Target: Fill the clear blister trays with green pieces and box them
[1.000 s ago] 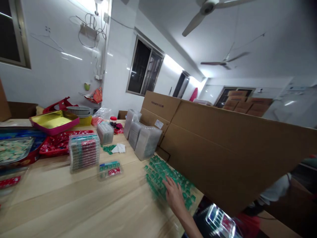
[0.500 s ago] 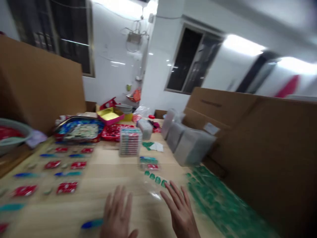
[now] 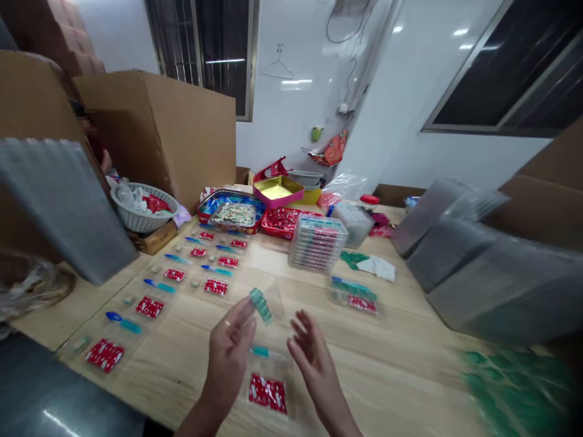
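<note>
My left hand is raised over the wooden table, its fingertips pinching a small clear plastic piece with a row of green pieces in it. My right hand hovers just to the right of it, fingers apart, holding nothing. Under both hands lies a clear tray with a red packet and a blue spoon.
Rows of clear trays with red packets and blue spoons cover the left of the table. Behind stand a stack of filled trays, tins and a white basket. Blurred clear-tray stacks and loose green pieces lie right. Cardboard boxes and a person are at the left.
The view swung left from the green pile to the tray rows. My right hand left the pile, both hands came together, and my left hand lifted the green pieces off the table.
</note>
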Action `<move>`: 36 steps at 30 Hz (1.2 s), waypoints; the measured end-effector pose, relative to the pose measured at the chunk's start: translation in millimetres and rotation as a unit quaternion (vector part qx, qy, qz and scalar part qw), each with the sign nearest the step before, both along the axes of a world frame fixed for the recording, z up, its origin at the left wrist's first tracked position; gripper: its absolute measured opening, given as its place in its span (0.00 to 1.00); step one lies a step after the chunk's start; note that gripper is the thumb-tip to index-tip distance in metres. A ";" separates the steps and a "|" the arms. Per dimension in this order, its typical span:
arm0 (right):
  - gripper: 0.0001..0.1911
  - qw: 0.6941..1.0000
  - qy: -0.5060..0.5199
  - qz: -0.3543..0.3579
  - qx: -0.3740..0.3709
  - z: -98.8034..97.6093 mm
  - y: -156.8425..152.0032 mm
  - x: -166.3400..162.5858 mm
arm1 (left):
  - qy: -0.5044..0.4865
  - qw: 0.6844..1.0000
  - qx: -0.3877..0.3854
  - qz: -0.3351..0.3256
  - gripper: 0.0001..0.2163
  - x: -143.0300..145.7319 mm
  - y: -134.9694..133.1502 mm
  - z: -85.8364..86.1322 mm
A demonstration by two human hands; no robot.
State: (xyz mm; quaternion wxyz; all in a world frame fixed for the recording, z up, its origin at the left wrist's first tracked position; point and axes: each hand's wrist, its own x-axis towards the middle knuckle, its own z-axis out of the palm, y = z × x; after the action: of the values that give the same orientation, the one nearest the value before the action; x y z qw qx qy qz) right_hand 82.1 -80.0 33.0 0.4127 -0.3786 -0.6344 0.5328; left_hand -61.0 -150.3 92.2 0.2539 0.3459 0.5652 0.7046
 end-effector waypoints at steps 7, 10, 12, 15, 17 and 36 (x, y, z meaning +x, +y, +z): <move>0.22 0.954 0.124 0.094 -0.254 -1.5 -18.3 -7.3 | -0.386 0.922 0.017 0.022 0.19 -1.0 -23.5 -14.8; 0.19 0.957 0.096 0.092 -0.257 -9.5 -20.0 8.1 | -0.352 0.934 -0.049 0.036 0.20 -12.4 -35.3 -34.7; 0.19 0.958 0.060 0.091 -0.266 -18.0 -19.1 18.0 | -0.263 0.957 -0.111 0.049 0.21 -20.6 -39.9 -49.7; 0.24 0.963 -0.001 0.082 -0.258 -32.1 -17.3 26.4 | -0.062 0.975 -0.206 0.050 0.16 -27.6 -43.1 -70.5; 0.27 0.974 -0.047 0.068 -0.209 -40.3 -16.4 28.0 | 0.084 0.957 -0.271 0.054 0.13 -27.4 -45.1 -79.4; 0.21 0.915 -0.304 0.017 0.265 -63.9 -35.8 41.2 | 0.325 0.876 -0.355 0.041 0.13 -16.1 -68.9 -101.2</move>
State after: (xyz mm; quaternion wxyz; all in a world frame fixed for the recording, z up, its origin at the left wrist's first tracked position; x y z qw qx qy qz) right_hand 123.2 -115.8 -30.9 0.2757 -0.3882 -0.8537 0.2110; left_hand -77.0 -219.2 -9.0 0.1324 0.4182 0.8419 0.3143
